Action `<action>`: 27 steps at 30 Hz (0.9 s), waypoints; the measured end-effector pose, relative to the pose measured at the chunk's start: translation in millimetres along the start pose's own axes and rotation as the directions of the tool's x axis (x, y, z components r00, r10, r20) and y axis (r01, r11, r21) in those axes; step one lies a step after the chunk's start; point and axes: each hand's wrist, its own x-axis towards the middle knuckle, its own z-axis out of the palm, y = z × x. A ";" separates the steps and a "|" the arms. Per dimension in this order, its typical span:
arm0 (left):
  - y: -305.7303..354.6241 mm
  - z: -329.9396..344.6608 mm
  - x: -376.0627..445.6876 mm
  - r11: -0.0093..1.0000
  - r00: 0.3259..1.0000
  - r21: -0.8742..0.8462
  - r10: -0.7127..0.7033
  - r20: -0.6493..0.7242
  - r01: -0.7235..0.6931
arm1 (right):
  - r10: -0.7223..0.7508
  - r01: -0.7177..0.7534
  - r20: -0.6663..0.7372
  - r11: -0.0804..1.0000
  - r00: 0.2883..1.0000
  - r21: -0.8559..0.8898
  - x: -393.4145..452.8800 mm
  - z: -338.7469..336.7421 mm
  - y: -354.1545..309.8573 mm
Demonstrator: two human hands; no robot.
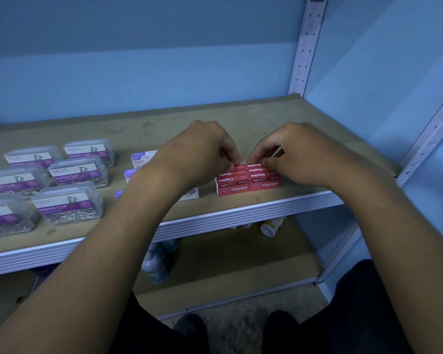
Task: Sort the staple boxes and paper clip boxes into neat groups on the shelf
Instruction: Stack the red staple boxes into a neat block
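Several red staple boxes [248, 181] sit packed in a tight block near the shelf's front edge, right of centre. My left hand [202, 152] and my right hand [297, 152] meet over the block's far side, fingertips pinching the rear boxes. Several clear paper clip boxes [78, 172] with purple labels stand in rows on the left. White and purple staple boxes [140, 160] lie in the middle, mostly hidden behind my left forearm.
The brown shelf board [241, 118] has a white ribbed front edge [241, 213]. A perforated metal upright [304, 47] stands at the back right. Small bottles [155, 261] lie on the lower shelf below. My dark-trousered knees show at the bottom.
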 end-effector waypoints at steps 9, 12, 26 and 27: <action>7.3 -2.1 -8.1 0.998 0.991 0.015 0.060 0.120 -0.063 | 0.016 -0.013 0.204 1.000 0.979 -0.017 -6.0 -6.7 -2.2; 7.6 -2.0 -7.8 0.995 0.989 0.062 0.070 0.127 -0.079 | 0.013 -0.003 0.190 0.999 0.982 -0.051 -6.8 -5.2 -4.0; -2.0 -10.8 -12.6 0.998 0.998 0.006 0.069 0.004 -0.069 | 0.000 0.003 0.104 1.000 0.995 -0.025 -3.6 -5.1 -8.4; -4.5 -14.4 -14.4 0.998 0.998 -0.003 0.063 -0.019 -0.063 | -0.018 0.020 0.080 1.000 0.997 -0.021 -3.0 -5.3 -10.2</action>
